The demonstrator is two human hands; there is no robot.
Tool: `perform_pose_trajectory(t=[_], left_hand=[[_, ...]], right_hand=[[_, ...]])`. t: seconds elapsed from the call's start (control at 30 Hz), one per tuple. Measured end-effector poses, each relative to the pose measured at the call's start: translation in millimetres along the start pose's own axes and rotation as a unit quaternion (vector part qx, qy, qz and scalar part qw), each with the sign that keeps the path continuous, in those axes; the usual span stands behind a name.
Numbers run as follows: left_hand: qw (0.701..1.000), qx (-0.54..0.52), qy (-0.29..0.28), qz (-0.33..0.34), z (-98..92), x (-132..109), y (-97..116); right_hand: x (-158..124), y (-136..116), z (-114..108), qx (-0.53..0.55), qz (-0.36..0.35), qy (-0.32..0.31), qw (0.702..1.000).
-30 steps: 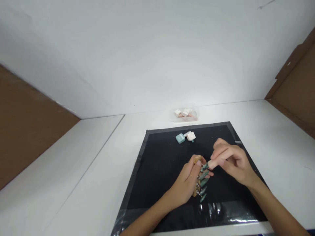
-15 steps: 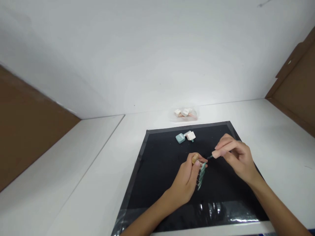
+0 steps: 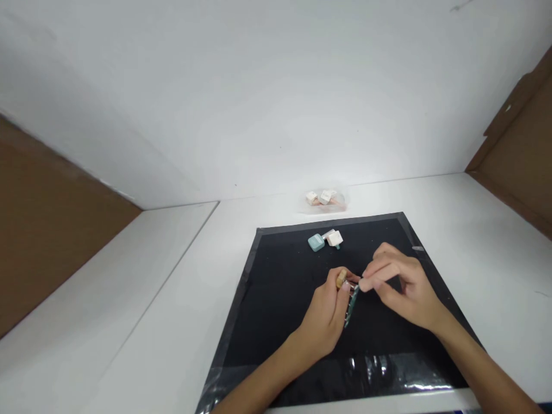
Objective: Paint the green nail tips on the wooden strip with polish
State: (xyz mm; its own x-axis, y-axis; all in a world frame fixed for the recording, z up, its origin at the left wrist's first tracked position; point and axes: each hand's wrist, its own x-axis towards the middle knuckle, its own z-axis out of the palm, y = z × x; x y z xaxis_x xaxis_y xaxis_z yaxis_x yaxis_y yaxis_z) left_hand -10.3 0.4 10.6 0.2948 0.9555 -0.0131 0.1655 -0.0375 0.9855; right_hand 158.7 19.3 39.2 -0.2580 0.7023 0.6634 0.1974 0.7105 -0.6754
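Note:
My left hand (image 3: 325, 313) is closed around a small piece with a tan block end (image 3: 341, 278) and a narrow green strip (image 3: 352, 305). Thin light prongs run along the side of that strip, which points down toward me. Fingers hide much of the piece, so I cannot tell its kind. My right hand (image 3: 403, 284) is pinched close to the strip's upper end. A small dark thin piece (image 3: 361, 282) shows at its fingertips, mostly covered. Both hands are over a black mat (image 3: 276, 299).
Toward the back of the mat lie a teal rounded block (image 3: 316, 242) and a white block (image 3: 334, 238) with a teal bit under it. Behind the mat, a clear tray (image 3: 323, 209) holds white blocks with pinkish parts. Brown cardboard panels (image 3: 56, 224) flank the white table.
My right hand has moved left, bringing the dark thin piece up to the green strip. The strip has turned and looks narrower. My left hand has stayed almost in place.

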Motion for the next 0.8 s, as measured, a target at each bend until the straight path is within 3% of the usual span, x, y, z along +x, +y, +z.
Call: perform_pose_trajectory(t=[0.1,0.23,0.3,0.43,0.5,0.67,0.8], left_hand=[[1.000,-0.017,0.005,0.000,-0.5,-1,-1],[1.000,-0.014,0.001,-0.010,0.1,-1,-1],[0.997,-0.063,-0.002,-0.039,2.2,1,-2],[0.955,-0.258,-0.013,-0.147,8.2,7,-5],[0.928,-0.312,-0.025,-0.201,9.9,10,-5],[0.890,-0.343,-0.053,-0.297,9.8,16,-2],[0.902,-0.327,-0.027,-0.282,10.4,16,-7]], right_hand=[[0,0,0,-0.026,0.019,0.041,0.999],[0,-1,0,0.025,-0.002,0.002,1.000],[-1,1,0,-0.004,0.011,0.013,1.000],[-4,11,-2,-0.105,0.077,0.117,0.985],[-5,14,-2,-0.132,0.109,0.135,0.976],[-8,20,4,-0.167,0.147,0.077,0.972],[-8,30,6,-0.201,0.137,0.017,0.970]])
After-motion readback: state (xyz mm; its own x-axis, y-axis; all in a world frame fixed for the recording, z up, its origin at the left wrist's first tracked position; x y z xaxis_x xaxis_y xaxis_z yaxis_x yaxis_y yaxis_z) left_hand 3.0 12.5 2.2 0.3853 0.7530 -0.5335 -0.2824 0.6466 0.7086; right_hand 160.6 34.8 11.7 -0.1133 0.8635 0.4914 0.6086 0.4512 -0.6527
